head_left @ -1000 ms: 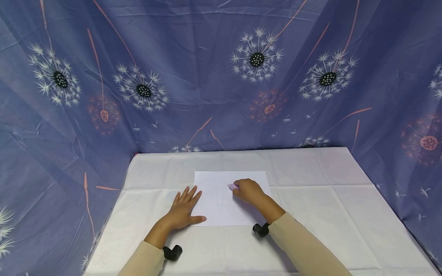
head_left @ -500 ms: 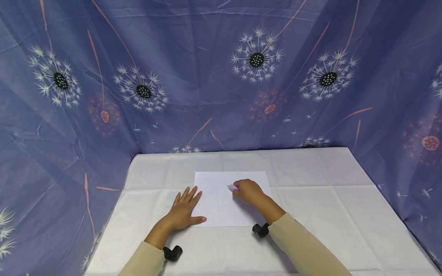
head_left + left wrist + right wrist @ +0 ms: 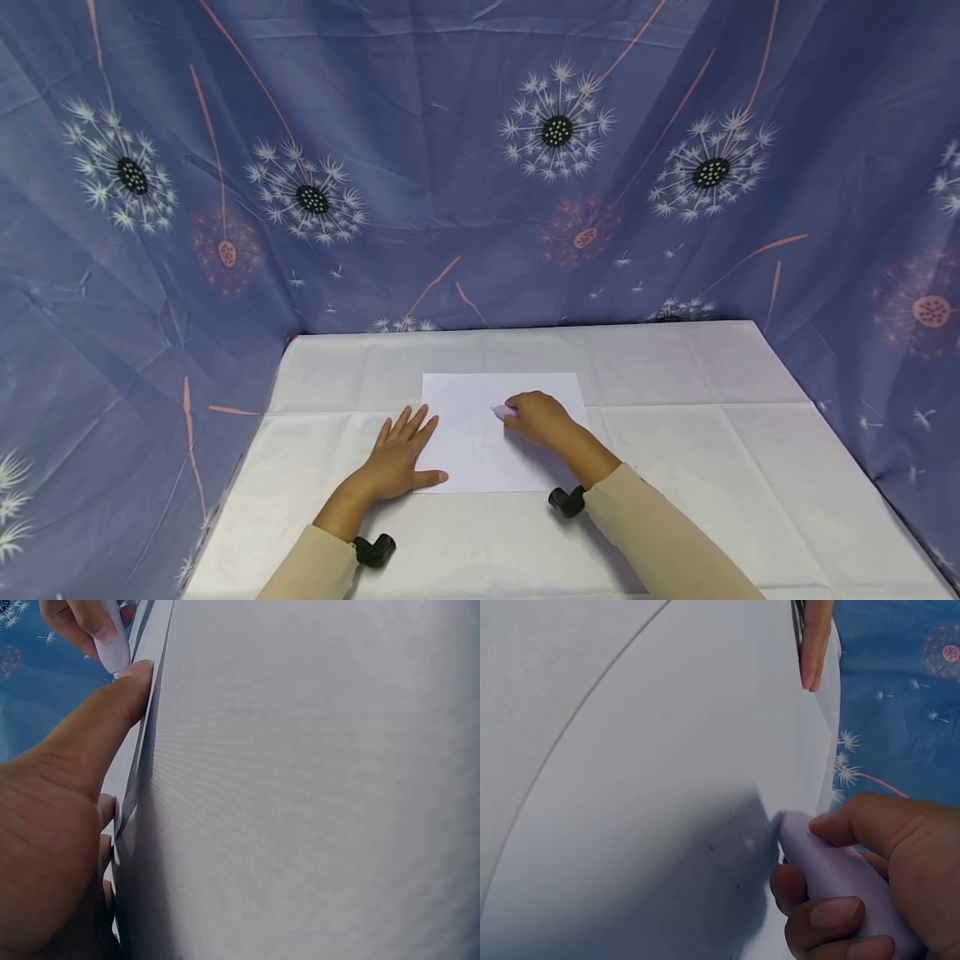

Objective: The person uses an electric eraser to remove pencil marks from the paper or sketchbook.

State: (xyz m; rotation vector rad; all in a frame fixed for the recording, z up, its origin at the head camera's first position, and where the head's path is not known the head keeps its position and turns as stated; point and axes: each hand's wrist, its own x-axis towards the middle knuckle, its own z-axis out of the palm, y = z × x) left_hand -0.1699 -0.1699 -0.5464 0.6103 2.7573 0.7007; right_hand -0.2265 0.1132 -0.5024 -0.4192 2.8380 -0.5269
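A sheet of white paper (image 3: 457, 467) lies on the white-covered table. My left hand (image 3: 401, 462) rests flat with spread fingers on its left edge, thumb near the bottom corner. My right hand (image 3: 538, 415) grips a thick lilac tool (image 3: 832, 877) with a narrow tip, which I cannot tell the exact kind of. Thumb and fingers are wrapped round its body, and its tip is right at the paper, just right of the middle. Faint thin lines run down the sheet between the hands. In the left wrist view, the lilac tool shows beyond the left thumb (image 3: 120, 701).
The white cloth (image 3: 712, 492) has fold creases. A blue curtain (image 3: 450, 167) with dandelion prints stands behind the table and along its sides. Black wrist-worn devices, such as the one by the right sleeve (image 3: 566, 501), sit close over the cloth.
The right hand and lilac tool have shifted very slightly left and toward the body over the paper. The left hand has stayed in place.
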